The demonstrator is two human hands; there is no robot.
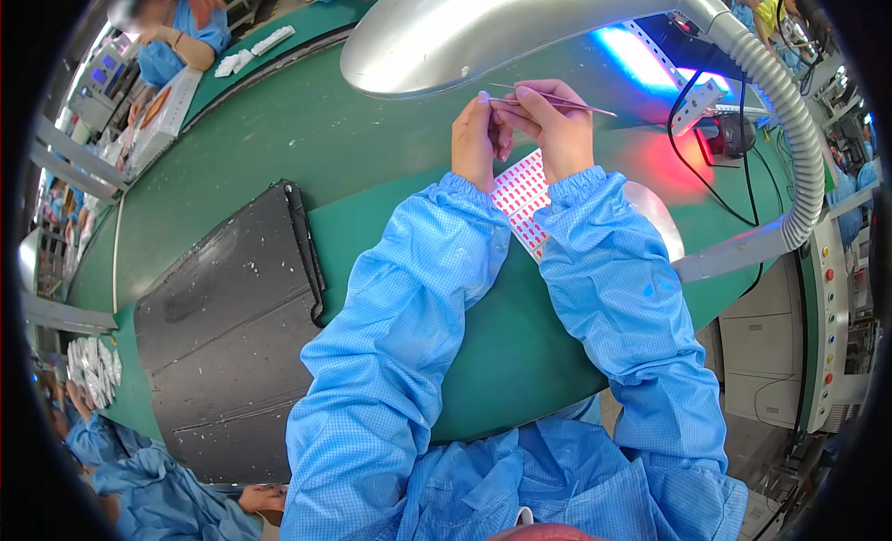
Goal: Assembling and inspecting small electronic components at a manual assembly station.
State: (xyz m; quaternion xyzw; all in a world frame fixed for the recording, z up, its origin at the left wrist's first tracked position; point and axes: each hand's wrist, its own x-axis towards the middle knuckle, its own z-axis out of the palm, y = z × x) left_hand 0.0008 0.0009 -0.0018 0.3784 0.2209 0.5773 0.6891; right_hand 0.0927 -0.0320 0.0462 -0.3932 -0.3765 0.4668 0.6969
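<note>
Head view: the left hand [474, 137] and right hand [557, 127] meet at the far middle of the green counter [279, 141], just under the rim of the silver lamp [483, 30]. The right hand pinches thin tweezers [557, 100], their tip pointing right and away from the body. The left hand's fingers are pressed together on something tiny at the tweezers' left end; what it is cannot be told. Beneath the wrists lies a white sheet [522, 199] of small red labels in rows, partly hidden by the blue sleeves.

The step in hand looks like fine work on one small piece held between fingertips and tweezers, above the sheet. A next move would call for a steady, small motion, since the piece is tiny.

Room: the lamp's shade hangs close over the hands, so little height is free. To the left the counter is open as far as a black mat [232, 327]. To the right, black cables [715, 169] and the lamp's hose [790, 123] crowd the space.
</note>
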